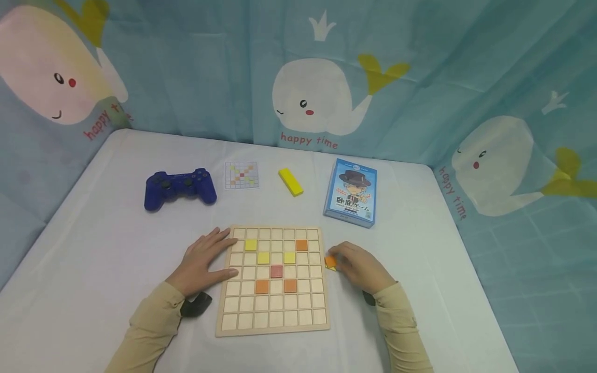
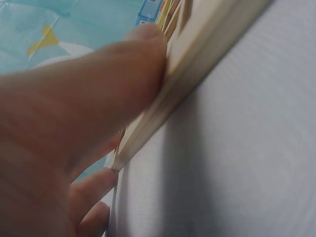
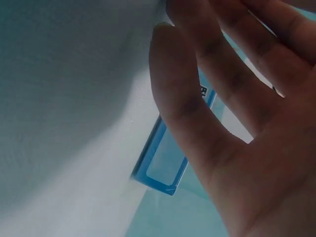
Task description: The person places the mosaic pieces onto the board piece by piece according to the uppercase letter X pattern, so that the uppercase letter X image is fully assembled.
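A wooden grid board point(image 1: 272, 332) lies flat on the table. Yellow, orange and one red square tile point(image 1: 276, 271) sit in its middle and upper cells. My left hand point(image 1: 200, 264) rests against the board's left edge, thumb and fingers spread and fairly straight; in the left wrist view the thumb point(image 2: 133, 64) touches the rim. Just off the right edge, my right hand point(image 1: 361, 267) pinches an orange tile point(image 1: 330, 261), with a yellow tile point(image 1: 331, 269) partly showing beneath it. The right wrist view shows thumb point(image 3: 173, 69) and forefinger close together; no tile is visible there.
Behind the board lie a blue game controller point(image 1: 179, 187), a small card with a coloured grid pattern point(image 1: 241, 175), a yellow bar-shaped block point(image 1: 290, 181) and a blue game box point(image 1: 351, 192). A whale-print curtain point(image 1: 224, 93) surrounds the white table point(image 1: 420, 248).
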A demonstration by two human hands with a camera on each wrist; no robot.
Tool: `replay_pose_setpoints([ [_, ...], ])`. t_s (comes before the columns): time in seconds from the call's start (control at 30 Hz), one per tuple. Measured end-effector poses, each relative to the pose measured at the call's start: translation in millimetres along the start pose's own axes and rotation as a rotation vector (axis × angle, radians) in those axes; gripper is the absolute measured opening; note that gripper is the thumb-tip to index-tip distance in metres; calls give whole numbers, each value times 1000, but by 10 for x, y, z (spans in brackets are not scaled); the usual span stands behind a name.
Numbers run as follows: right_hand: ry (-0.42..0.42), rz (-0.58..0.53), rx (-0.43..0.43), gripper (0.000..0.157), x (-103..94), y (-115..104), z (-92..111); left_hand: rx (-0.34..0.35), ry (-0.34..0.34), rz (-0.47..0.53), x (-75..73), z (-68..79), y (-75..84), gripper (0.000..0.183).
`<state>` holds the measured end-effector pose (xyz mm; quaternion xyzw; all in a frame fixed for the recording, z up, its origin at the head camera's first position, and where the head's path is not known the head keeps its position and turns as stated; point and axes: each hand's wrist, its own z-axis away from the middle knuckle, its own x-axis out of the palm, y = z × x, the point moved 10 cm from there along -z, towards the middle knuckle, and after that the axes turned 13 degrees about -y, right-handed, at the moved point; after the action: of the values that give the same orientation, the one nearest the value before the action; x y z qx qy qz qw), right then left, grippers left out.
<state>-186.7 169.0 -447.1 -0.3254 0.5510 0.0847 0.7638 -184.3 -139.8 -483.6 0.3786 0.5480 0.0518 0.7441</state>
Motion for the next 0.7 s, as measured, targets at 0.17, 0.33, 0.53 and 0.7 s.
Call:
replay_pose_setpoints([
  [0.17,26,-15,4,28,-31,-15,12,3,0,-1,-4,-2,2,71],
  [0.33,56,-11,-21,24,-52,-232,1,3,0,4,4,-2,-7,71],
  [0.53,37,64,-160,21,70,-703,-92,11,3,11,0,3,-3,71],
  [0.7,-1,106,-235,21,182,-993,-157,8,0,10,-13,12,13,71],
])
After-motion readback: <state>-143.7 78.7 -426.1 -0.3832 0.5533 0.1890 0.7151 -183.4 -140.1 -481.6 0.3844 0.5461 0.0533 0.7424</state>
